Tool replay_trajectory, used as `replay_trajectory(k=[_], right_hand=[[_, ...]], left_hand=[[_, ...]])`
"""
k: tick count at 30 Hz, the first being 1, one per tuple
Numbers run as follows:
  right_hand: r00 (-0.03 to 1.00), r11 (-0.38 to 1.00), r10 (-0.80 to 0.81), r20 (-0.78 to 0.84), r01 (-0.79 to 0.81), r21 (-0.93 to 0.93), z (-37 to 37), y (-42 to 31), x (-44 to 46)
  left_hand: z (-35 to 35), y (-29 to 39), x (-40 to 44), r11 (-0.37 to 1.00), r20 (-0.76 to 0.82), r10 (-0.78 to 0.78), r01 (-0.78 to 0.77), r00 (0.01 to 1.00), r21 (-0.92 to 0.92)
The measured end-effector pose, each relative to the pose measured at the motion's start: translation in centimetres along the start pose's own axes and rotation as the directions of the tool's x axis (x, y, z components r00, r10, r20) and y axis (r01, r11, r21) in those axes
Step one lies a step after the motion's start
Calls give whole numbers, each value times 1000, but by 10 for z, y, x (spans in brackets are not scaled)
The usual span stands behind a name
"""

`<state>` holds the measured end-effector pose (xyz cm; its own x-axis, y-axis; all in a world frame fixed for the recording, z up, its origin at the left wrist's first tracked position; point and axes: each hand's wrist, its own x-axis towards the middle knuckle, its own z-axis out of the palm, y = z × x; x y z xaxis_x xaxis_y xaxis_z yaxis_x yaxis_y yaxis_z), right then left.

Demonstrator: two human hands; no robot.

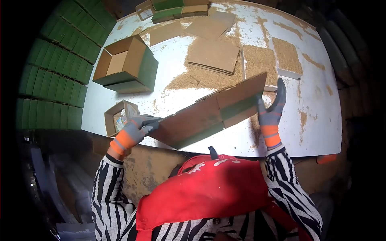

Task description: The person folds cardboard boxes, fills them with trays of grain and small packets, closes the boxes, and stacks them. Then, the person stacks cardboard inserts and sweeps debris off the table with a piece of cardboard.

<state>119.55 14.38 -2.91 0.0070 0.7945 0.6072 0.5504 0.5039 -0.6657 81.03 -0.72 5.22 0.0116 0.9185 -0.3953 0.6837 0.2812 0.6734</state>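
Note:
A folded-flat cardboard carton (201, 116), brown with a green band, is held slantwise over the near edge of the white table. My left hand (140, 125), in a grey and orange glove, is closed on the carton's left end. At its right end my right hand (272, 108), gloved alike, is open, its fingers stretched upward and its thumb apart by the carton's edge. Whether the thumb touches the cardboard I cannot tell. Just beyond my left hand stands a small open box (116, 116) with something printed or coloured inside.
An open green-and-brown box (124, 66) stands at the left of the white table (317, 120). Flat cardboard sheets (213, 54) lie amid brown shreds. Two shred-covered blocks (286, 54) are at the right. Green boxes (52, 76) are stacked along the left; another carton (177, 10) is at the back.

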Motion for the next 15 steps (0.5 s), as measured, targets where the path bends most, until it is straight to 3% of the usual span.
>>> replay_trajectory(k=[1,2,3,4,5,7,9,10,13,15], right_hand=[[984,983,-170,49,172,-58,5,-27,4],[940,938,-243,241,290,-187,9,-48,3],[873,919,-207,442,329,-218,13,-74,3],[824,934,-176,539,313,-174,28,-80,-3],[795,938,-142,590,299,-177,36,-76,-11],[720,942,-98,687,290,-169,48,-66,-20],[754,940,-138,643,304,-154,33,-78,-11],[749,939,-151,645,313,-144,27,-78,-8],[740,937,-248,626,347,-39,26,-78,-11],[702,926,-316,639,373,48,30,-79,-22]], left_hand=[[1,6,1,995,69,-91,94,993,-35],[4,1,5,999,131,-18,24,991,-41],[13,-10,11,998,196,60,-51,979,-49],[20,-21,15,994,236,75,-54,969,-93],[28,-13,9,987,198,-29,59,980,-149],[43,-9,-4,965,-1,248,-247,969,83],[41,28,-18,889,-22,394,-375,919,263],[41,33,-23,885,-100,430,-397,897,244],[33,36,-32,929,17,340,-338,940,150],[36,23,-28,970,192,240,-242,952,-12]])
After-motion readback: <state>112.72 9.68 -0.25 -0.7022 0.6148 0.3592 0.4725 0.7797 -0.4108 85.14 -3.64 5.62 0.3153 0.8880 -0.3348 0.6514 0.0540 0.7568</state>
